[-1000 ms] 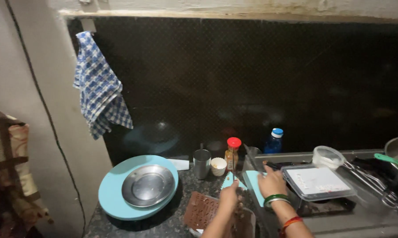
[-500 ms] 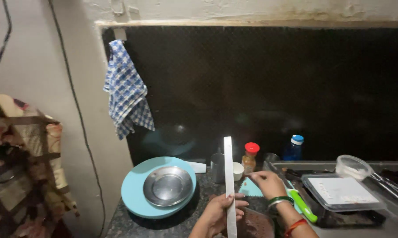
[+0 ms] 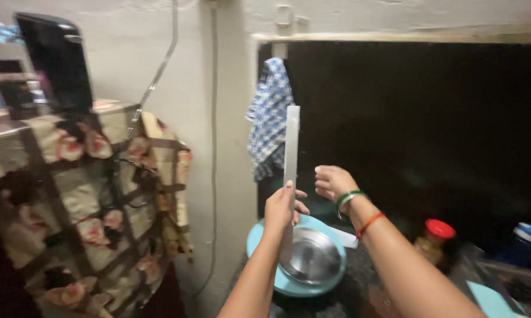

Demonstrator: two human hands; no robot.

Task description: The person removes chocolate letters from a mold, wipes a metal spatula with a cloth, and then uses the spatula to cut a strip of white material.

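My left hand grips a flat pale board and holds it upright, edge-on to the camera, above a steel bowl that sits in a light blue plate. My right hand hovers just right of the board with its fingers curled and apart, holding nothing. Green and red bangles ring that wrist. A blue-and-white checked cloth hangs on the wall right behind the board.
A bundle wrapped in flowered cloth fills the left, with a dark screen above it. A red-capped jar and a blue-capped bottle stand on the dark counter at the right. A cable runs down the wall.
The view has swung left and up. My left hand has raised the board higher, in front of the hanging cloth. My right hand has lifted off the counter to beside the board.
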